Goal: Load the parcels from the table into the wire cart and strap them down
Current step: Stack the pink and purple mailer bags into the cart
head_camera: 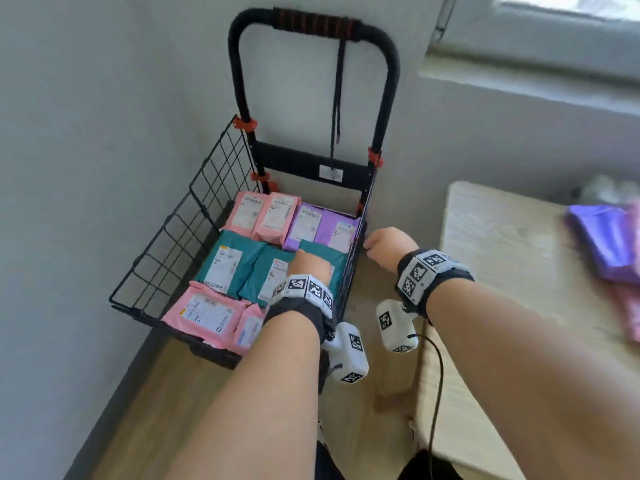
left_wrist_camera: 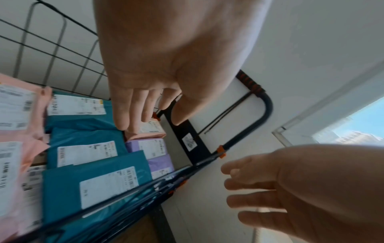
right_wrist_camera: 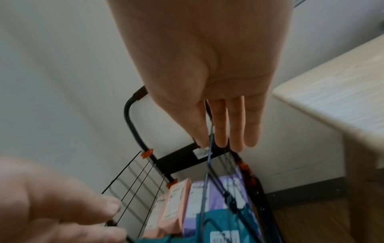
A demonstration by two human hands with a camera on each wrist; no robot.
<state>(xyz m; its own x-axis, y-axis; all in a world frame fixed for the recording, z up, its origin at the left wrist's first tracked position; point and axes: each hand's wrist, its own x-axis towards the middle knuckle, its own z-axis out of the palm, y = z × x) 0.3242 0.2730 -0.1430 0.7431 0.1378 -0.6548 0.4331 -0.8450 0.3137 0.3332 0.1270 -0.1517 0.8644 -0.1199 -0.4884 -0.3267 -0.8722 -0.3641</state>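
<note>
The black wire cart [head_camera: 166, 244] stands against the wall, its floor covered with pink parcels [head_camera: 204, 313], teal parcels [head_camera: 225, 265] and purple parcels [head_camera: 332, 226]. A black strap [head_camera: 337, 109] hangs loose from the cart's handle [head_camera: 311, 22]. My left hand [head_camera: 310, 266] hovers over the right-hand teal parcel [left_wrist_camera: 93, 185]; the left wrist view shows the left hand [left_wrist_camera: 145, 106] with straight fingers, holding nothing. My right hand [head_camera: 389, 245] is just outside the cart's right wire side [left_wrist_camera: 166, 184]. In the right wrist view the right hand [right_wrist_camera: 224, 123] is stretched out and empty.
A light wooden table [head_camera: 502, 254] stands to the right of the cart, with a purple parcel [head_camera: 602, 237] and a pink parcel [head_camera: 632, 306] on it, both blurred. The wall runs behind and to the left of the cart. A window sill is at the upper right.
</note>
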